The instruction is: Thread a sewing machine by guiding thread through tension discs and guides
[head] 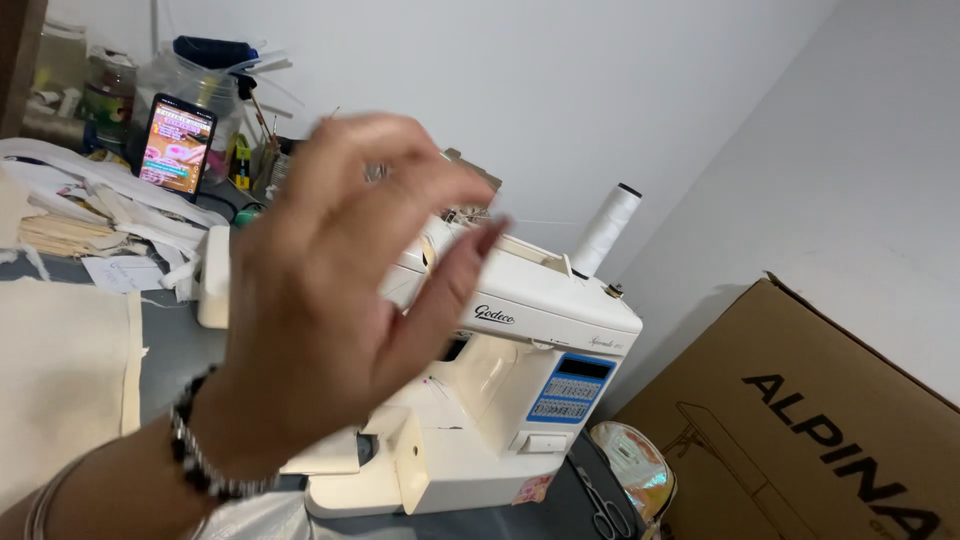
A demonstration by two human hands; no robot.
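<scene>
Cream sewing machine [520, 330] under the raised left hand [330, 310], with a blue panel [571, 388] low right of the palm. White thread spool [607, 228], black cap, right of the fingertips. Black-and-silver beaded bracelet [195, 455] at the wrist. Brown box [800, 430] with black print far right. Cream cloth [65, 370] left. Phone [178, 145] screen pink-orange, upper left.

Your left hand [330, 300] hangs raised and blurred in front of a cream sewing machine [500, 400], fingers loosely spread and pointing toward one o'clock, a dark beaded bracelet [195, 455] on the wrist. The machine stands upright on the grey table, its blue button panel facing you at four o'clock from the hand. A white thread spool [607, 228] sticks up tilted from its top at two o'clock.
</scene>
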